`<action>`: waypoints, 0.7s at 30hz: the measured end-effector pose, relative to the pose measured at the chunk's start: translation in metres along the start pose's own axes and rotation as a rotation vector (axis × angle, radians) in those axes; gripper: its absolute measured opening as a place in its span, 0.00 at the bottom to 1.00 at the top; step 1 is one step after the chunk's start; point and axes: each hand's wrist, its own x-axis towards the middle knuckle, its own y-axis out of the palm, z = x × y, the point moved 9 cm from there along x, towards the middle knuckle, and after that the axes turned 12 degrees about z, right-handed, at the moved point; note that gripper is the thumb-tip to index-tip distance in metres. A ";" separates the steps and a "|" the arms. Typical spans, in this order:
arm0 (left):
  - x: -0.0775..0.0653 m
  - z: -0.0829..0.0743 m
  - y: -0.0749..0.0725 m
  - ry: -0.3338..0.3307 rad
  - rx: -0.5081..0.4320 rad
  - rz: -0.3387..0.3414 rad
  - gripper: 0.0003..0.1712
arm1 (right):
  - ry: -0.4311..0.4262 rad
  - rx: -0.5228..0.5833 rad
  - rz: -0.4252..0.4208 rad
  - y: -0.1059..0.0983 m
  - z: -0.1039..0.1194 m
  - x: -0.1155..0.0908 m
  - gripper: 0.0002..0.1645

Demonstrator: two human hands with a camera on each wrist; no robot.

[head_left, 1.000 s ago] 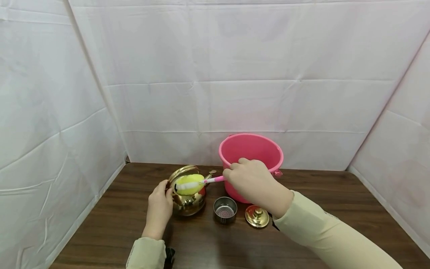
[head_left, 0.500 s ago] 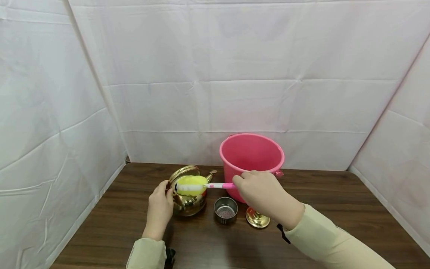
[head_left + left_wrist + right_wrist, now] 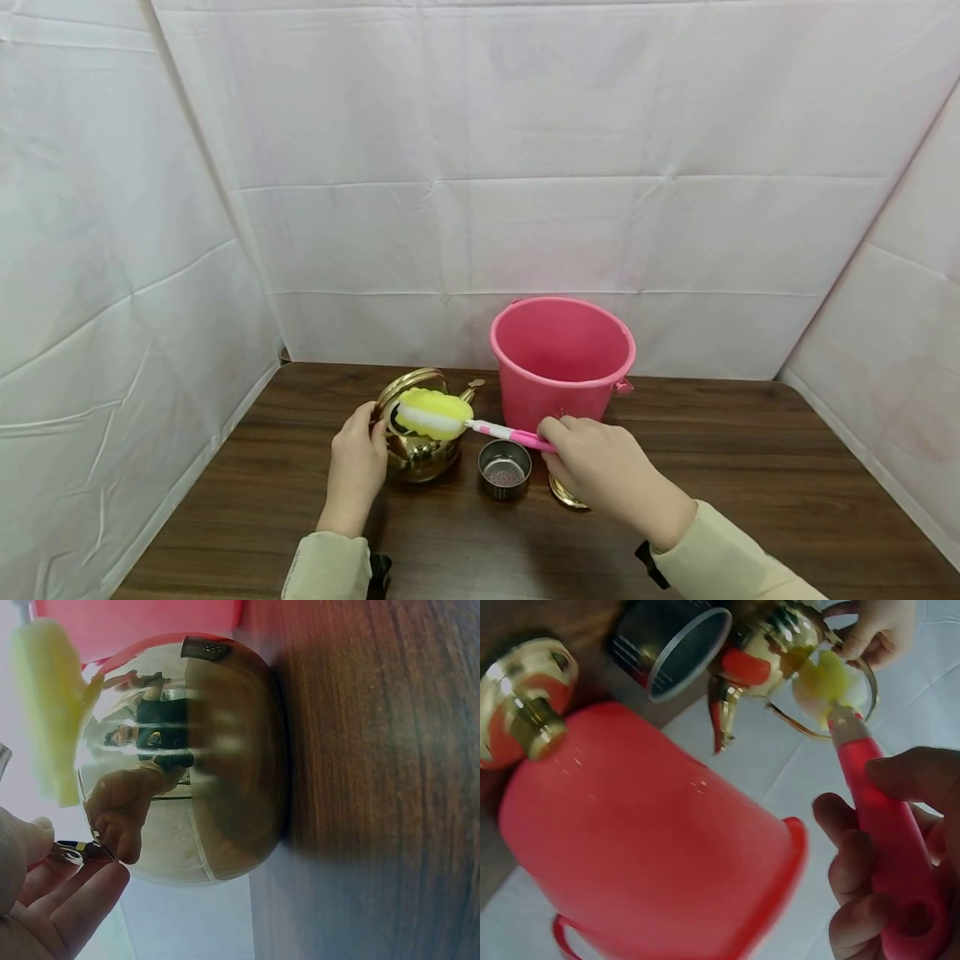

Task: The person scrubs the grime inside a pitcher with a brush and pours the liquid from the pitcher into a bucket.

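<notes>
My left hand (image 3: 356,471) pinches the handle of a shiny gold kettle (image 3: 422,460) by its base, and the lidless kettle stands upright on the table. With its thumb and fingers, my right hand (image 3: 611,475) grips the pink end of a sponge brush with a pink-and-white handle (image 3: 889,832). The yellow-and-white sponge head (image 3: 438,414) is over the kettle's top, under the arched handle. In the left wrist view the sponge (image 3: 49,712) shows beside the kettle's top, outside the body.
Behind my right hand stands a pink bucket (image 3: 555,404). A small metal strainer cup (image 3: 504,475) sits between the kettle and that hand, which partly covers the gold lid (image 3: 564,493). White cloth (image 3: 480,233) hangs behind the brown wooden table (image 3: 450,554).
My right hand has come lower and to the right, tipping the brush handle down at its pink end. The sponge head has shifted slightly right. My left hand and the kettle have stayed put.
</notes>
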 end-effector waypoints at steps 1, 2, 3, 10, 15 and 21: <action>0.000 0.000 0.000 0.002 0.002 -0.001 0.14 | 0.010 0.012 -0.003 0.002 -0.001 -0.002 0.11; 0.000 -0.001 0.000 0.003 0.005 -0.001 0.14 | 0.016 0.024 -0.011 0.003 -0.002 -0.004 0.11; 0.000 -0.001 0.000 0.004 0.006 -0.002 0.14 | 0.022 0.036 -0.019 0.005 -0.002 -0.006 0.11; -0.001 0.000 0.000 -0.001 0.001 -0.001 0.14 | 0.008 0.069 -0.153 0.009 -0.004 -0.021 0.14; -0.001 0.000 -0.001 -0.009 0.000 0.000 0.15 | -0.024 0.078 -0.231 0.012 -0.004 -0.031 0.15; -0.001 -0.001 -0.002 -0.006 0.001 -0.007 0.14 | -0.034 0.111 -0.277 0.013 -0.006 -0.042 0.10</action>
